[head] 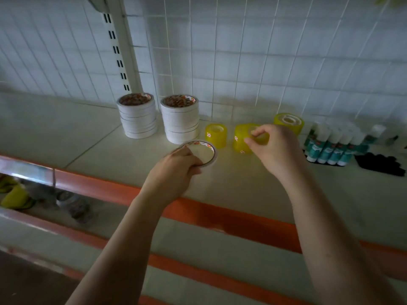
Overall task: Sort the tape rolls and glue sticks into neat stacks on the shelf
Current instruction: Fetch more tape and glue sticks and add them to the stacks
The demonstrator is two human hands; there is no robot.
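1. On the shelf [231, 183] against the white wire grid [264, 62], two tall stacks of white tape rolls already stand side by side: the left stack [138, 116] and the right stack [180, 119], close but apart.
2. Your left hand [178, 166] grips a single flat white tape roll [203, 151], fingers curled round its near rim, just in front of the right stack. It looks like the next one to go on top.
3. Your right hand [273, 146] pinches the top of the middle yellow tape stack [244, 139] between thumb and fingertips. A shorter yellow tape stack [215, 134] stands to its left and another yellow roll [288, 123] sits behind, nearer the grid, so the yellow tape is only partly gathered.
4. The glue sticks [334, 146], white-capped with teal labels, stand in a tight row at the right; beside them lies something black [378, 166] that you cannot identify.
5. I judge the job well along, with the loose white roll and the yellow rolls left.
6. The white rolls' cores carry orange-and-red print, and the yellow ones show red marks, but nothing is legible; the glue labels are also too blurred to read.
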